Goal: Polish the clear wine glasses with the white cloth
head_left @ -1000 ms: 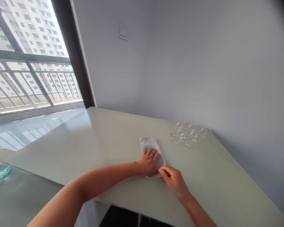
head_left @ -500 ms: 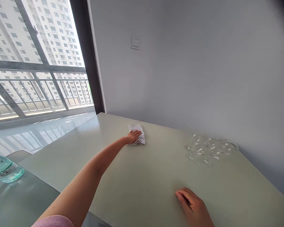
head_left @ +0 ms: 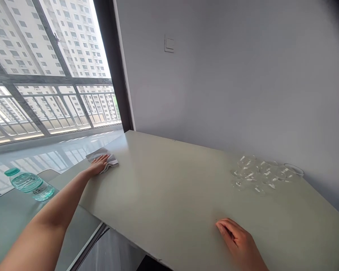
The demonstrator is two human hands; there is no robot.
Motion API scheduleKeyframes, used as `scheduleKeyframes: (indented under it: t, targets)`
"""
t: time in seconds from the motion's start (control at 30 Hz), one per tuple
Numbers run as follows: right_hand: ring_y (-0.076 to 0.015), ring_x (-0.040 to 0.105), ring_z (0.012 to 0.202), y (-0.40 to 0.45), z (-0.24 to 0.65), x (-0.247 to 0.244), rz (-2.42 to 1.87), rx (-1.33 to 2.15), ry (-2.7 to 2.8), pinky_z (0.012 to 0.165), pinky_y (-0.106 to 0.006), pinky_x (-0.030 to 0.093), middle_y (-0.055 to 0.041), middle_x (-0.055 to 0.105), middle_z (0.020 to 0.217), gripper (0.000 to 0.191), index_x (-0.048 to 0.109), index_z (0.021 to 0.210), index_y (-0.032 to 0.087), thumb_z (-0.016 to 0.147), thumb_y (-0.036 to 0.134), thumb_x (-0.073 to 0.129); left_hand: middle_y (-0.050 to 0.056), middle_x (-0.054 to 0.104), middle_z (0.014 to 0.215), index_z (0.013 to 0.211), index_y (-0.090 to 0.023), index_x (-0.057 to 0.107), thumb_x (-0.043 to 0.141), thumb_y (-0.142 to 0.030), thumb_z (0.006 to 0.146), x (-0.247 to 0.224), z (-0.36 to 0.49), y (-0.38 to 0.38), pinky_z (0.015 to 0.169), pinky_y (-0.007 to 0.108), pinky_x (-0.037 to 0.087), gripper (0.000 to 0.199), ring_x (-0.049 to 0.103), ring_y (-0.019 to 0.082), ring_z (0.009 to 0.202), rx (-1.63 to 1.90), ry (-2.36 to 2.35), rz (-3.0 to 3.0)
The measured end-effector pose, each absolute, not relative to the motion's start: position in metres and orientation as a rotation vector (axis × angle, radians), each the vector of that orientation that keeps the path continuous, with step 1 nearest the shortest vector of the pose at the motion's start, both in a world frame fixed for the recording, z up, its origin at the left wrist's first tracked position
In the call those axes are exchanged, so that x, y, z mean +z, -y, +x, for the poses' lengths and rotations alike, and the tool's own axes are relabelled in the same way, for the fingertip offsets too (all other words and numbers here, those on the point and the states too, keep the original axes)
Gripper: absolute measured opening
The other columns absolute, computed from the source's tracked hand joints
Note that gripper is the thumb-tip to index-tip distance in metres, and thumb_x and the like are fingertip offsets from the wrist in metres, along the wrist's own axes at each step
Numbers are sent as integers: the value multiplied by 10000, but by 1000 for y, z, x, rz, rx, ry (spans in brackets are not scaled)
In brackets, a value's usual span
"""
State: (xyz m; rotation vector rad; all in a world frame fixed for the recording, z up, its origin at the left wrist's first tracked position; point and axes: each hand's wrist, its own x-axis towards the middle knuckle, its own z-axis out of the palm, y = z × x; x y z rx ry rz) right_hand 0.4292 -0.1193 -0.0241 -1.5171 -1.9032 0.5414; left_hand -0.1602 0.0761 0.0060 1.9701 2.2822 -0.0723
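A pale folded cloth (head_left: pixel 112 161) lies at the left edge of the light-topped table (head_left: pixel 169 188). My left hand (head_left: pixel 99 165) rests flat on it with the fingers spread, pressing it against the tabletop. Close to the table's near side, my right hand (head_left: pixel 235 237) rests on its side with the fingers curled together; whether anything is inside the curl is hidden. Several clear glasses (head_left: pixel 260 173) stand grouped near the wall, beyond my right hand.
A greenish water bottle (head_left: pixel 31 184) stands on a lower glass-topped surface (head_left: pixel 5 222) at the left. Behind the table rises a grey wall with a switch (head_left: pixel 169 44). A large window and railing fill the upper left.
My left hand has slid the cloth leftward across the table to its left edge. The view has shifted a little left, showing more of the bottle. My right hand keeps its curled pose.
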Motion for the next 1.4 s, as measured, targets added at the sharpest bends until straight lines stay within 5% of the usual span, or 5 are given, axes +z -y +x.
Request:
scheduleKeyframes:
  t: [0.23, 0.73, 0.87, 1.03, 1.4]
  targets:
    - [-126, 513, 568, 124, 422, -12, -1455, 507, 1947, 521, -234, 411, -15, 585, 712, 276, 558, 718, 230, 872, 369, 375, 70, 108, 1468, 1396, -177, 178, 219, -339, 882, -15, -134, -8, 1053, 456, 109, 541, 76, 256, 1343, -153, -2196, 2163]
    - [-129, 509, 586, 116, 428, -6, -1477, 343, 1810, 540, -238, 416, -20, 570, 659, 320, 572, 697, 191, 879, 353, 365, 104, 211, 1443, 1354, -209, 291, 439, -289, 807, -22, 182, 34, 1066, 498, 57, 572, 127, 289, 1331, 307, -830, 2739]
    - [-197, 566, 896, 104, 412, -3, -1460, 114, 1854, 774, -332, 473, -94, 630, 954, 303, 627, 942, 178, 874, 256, 343, 124, 335, 1377, 1291, -169, 348, 521, -168, 684, -28, 242, 35, 1069, 449, 165, 631, 266, 260, 1287, 675, -819, 2293]
    - [-278, 280, 1282, 78, 388, -10, -1634, 89, 2174, 1022, -448, 281, -141, 378, 1361, 460, 442, 1278, 112, 859, 287, 374, 76, 509, 1142, 1060, -191, 467, 396, -59, 682, -30, 263, 26, 947, 335, 374, 407, 477, 169, 1086, 1256, -1221, 1465]
    - [-221, 293, 1284, 91, 464, -29, -1801, 135, 2201, 1045, -424, 251, 6, 400, 1360, 440, 447, 1280, 252, 895, 401, 295, 70, 493, 1160, 1039, -219, 460, 473, -107, 676, -24, 255, 24, 896, 346, 392, 379, 499, 179, 1024, 1191, -1308, 1363]
